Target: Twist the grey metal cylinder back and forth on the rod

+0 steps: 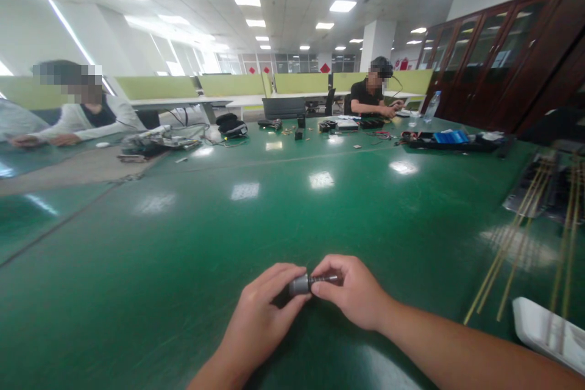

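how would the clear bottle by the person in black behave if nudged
The clear bottle would probably tip fairly easily, as it stands upright and looks tall and narrow. It might roll once down, given its rounded sides. Its thin-looking clear wall suggests it could flex when squeezed.

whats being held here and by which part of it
A small grey cylindrical piece: the left hand grips its wide body, while the right hand pinches the narrow shaft at its end.
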A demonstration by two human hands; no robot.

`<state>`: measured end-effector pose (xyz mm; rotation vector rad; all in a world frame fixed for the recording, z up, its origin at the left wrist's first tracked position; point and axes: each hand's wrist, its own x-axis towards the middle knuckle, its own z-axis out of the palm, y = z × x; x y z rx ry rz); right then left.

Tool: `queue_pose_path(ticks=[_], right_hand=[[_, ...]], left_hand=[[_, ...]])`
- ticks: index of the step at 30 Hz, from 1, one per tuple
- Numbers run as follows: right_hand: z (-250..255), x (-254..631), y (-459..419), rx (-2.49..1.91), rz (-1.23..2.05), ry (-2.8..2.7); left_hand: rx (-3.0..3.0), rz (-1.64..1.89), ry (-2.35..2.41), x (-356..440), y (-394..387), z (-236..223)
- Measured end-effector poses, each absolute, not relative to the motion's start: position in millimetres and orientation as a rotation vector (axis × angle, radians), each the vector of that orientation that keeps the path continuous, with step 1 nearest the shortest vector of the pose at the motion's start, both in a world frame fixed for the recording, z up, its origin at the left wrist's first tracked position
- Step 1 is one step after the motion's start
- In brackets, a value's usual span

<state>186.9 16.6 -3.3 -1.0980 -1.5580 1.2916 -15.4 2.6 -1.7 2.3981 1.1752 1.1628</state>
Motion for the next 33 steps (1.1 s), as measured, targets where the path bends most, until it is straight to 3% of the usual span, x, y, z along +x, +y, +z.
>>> queue_pose_path(ticks=[33], right_hand=[[-2.2, 187.3, 17.0, -1.086, 1.331, -1.559]], left_hand=[[2.443, 1.205, 1.183, -18.6, 3.6, 1.6]])
